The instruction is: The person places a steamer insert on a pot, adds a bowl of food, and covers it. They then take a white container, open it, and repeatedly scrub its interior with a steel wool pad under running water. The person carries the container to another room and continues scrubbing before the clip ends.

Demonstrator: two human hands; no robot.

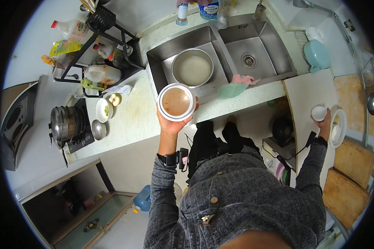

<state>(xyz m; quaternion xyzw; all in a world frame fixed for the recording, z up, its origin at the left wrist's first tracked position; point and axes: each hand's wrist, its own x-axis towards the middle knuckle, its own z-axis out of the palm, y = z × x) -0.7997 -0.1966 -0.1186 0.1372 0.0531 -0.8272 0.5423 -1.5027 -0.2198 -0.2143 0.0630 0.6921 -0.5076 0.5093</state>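
Note:
My left hand (172, 125) grips a round container (175, 102) with a pale metallic rim, held above the front edge of the sink. Its round face is brownish with reddish specks; I cannot tell whether that is its contents or its bottom. Just beyond it, a steel pot (193, 67) of cloudy whitish liquid stands in the left basin of the double steel sink (286, 74). Far to the right, my right hand (324, 124) holds a small white bowl (318, 113) at the white side counter (311, 90), beside a white plastic basket (338, 128).
Pink and green cloths (233, 88) drape over the sink's front edge. On the left are a bottle rack (78, 57), a white bowl of chopped greens (104, 110), a cut apple (114, 99), a steel bowl (99, 129) and a lidded pot (65, 123). Wooden boards (346, 196) lie at right.

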